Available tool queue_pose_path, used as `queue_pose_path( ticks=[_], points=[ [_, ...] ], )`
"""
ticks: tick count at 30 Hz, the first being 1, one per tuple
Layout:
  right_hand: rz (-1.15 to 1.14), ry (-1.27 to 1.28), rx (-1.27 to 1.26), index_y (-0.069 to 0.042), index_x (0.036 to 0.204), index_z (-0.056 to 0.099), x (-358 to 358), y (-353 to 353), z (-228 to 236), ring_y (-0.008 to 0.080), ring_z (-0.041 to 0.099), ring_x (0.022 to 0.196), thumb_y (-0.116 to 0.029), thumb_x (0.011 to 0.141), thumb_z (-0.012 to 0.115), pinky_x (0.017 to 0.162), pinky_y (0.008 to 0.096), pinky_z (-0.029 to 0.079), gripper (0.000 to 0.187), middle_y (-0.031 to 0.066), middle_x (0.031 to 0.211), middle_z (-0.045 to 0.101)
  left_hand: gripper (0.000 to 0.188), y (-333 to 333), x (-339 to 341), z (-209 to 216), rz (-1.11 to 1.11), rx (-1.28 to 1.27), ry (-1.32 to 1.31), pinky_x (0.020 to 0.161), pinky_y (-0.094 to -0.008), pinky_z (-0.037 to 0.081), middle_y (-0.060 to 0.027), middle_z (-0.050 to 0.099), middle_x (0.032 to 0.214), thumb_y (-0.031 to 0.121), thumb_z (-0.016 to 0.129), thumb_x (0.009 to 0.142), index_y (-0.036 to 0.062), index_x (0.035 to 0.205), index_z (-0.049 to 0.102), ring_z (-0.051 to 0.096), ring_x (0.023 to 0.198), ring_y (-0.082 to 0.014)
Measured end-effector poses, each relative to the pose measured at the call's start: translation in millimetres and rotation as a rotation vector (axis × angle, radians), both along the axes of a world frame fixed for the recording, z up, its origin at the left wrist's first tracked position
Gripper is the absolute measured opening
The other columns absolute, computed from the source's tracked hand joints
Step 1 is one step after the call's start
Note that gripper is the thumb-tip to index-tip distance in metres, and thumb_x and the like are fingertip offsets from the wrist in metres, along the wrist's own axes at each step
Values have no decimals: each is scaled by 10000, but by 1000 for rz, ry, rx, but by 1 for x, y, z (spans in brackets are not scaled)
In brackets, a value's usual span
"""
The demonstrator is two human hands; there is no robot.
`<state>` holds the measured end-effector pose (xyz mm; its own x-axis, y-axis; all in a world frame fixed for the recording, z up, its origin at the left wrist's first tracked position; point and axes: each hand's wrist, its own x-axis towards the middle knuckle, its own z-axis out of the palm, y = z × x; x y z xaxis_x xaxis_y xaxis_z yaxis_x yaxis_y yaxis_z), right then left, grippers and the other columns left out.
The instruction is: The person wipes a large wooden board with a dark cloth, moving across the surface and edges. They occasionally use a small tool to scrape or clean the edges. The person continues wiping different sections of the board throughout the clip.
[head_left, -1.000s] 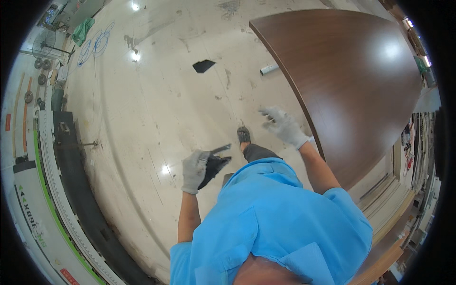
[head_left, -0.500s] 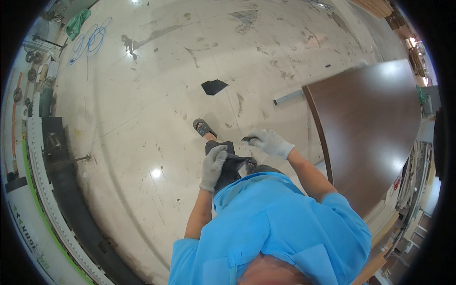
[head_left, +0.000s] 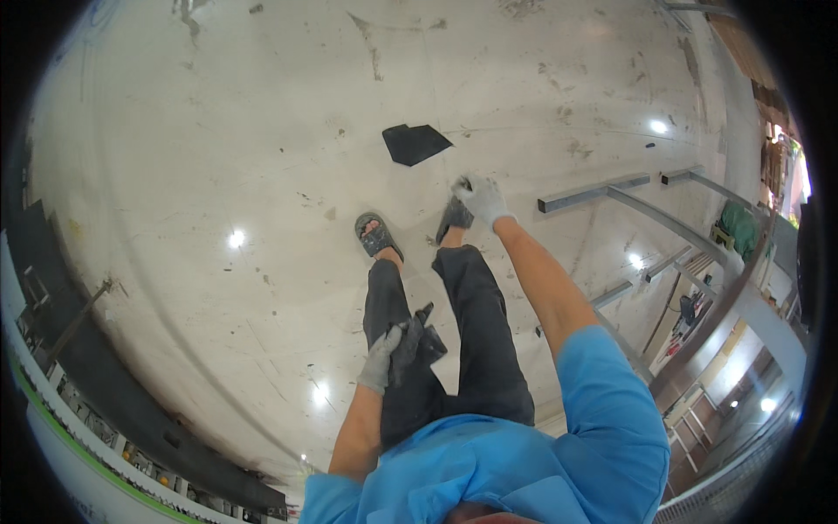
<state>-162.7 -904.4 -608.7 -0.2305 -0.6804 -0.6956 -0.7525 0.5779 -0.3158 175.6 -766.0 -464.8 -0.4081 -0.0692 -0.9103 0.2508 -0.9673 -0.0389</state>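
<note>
My left hand (head_left: 380, 360), in a white work glove, is closed on a crumpled black sheet (head_left: 419, 342), which looks limp and hangs over my left thigh. Whether it is cloth or plastic I cannot tell. My right hand (head_left: 483, 201), gloved too, reaches out over my right sandal (head_left: 454, 218). Its fingers are curled, and something small and dark shows at the fingertips, too small to name. Beyond both hands, a flat black angular piece (head_left: 417, 145) lies on the floor.
The pale, scuffed floor (head_left: 218, 175) spreads ahead. At the right stands a table-like frame with grey metal legs (head_left: 594, 194). Along the left runs a long dark beam (head_left: 131, 384) beside a white machine with a green stripe. My left foot wears a dark sandal (head_left: 375, 234).
My right hand has moved forward, away from my left hand. The left has drawn back, still holding the black sheet. The view has shifted; the brown panel's broad face no longer shows, its metal legs do.
</note>
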Motion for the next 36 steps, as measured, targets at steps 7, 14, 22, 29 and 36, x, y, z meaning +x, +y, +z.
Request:
queue_pose_path(
  ticks=[7,14,22,29,36],
  points=[
    [16,51,-178,-145,1091,680,7,-81,-228,360,681,1011,-320,930,614,864,475,533,246,145,1009,729,590,53,35,-59,350,215,189,833,-422,545,-175,667,1089,531,606,950,16,1238,609,650,997,-332],
    [161,260,13,-136,1198,638,25,-83,-336,349,682,1056,-317,958,588,877,473,530,305,165,1093,713,341,56,37,-60,587,99,437,751,-501,562,-254,637,1060,419,602,961,89,906,539,657,953,-393],
    [-536,-631,-11,-15,1121,671,-71,-52,-140,254,654,846,-226,911,635,770,337,499,300,171,923,702,448,46,32,-73,330,409,188,939,-408,525,-181,648,1182,350,584,1013,77,1367,553,650,1040,-275],
    [131,260,238,-5,1008,699,-203,36,44,360,683,1017,-247,900,639,871,477,525,271,215,1053,716,578,-25,-41,-46,-47,119,-6,968,-375,513,-84,645,1267,448,597,1000,65,1425,515,625,1124,-226],
    [-632,-346,-313,-13,1096,631,-237,37,251,320,676,803,-245,925,685,757,404,516,293,159,920,703,574,-126,-110,54,52,-82,152,1076,-484,474,-111,655,1283,545,478,1018,79,1335,587,604,1216,-276]
  ],
)
